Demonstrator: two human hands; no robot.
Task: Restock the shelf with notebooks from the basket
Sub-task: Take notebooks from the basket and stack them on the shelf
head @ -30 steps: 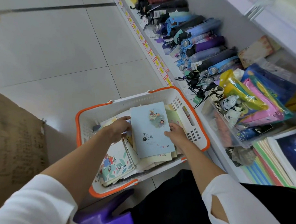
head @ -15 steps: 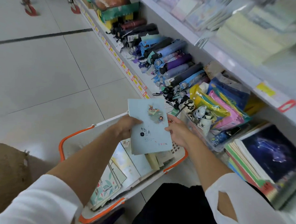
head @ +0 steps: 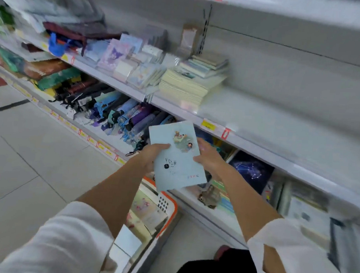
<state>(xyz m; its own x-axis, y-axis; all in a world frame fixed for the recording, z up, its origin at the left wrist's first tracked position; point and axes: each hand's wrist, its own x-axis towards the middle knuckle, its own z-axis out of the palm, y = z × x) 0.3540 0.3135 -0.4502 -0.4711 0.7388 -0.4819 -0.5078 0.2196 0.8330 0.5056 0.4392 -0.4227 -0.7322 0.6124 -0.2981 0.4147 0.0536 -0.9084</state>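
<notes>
My left hand (head: pixel 151 156) and right hand (head: pixel 209 158) grip the notebook (head: pixel 176 163) by its sides; the shelf (head: pixel 269 124) lies above, nearer the right.

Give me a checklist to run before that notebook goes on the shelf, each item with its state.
1. Notebook gripped on both sides: ok; left hand on its left edge, right hand on its right edge.
2. Notebook out of the basket: ok; held above the rim.
3. Bare room on the shelf: ok, to the right of the stack.
4. Stack matches this cover: cannot tell, blurred.
5. More notebooks left in the basket: ok.
</notes>
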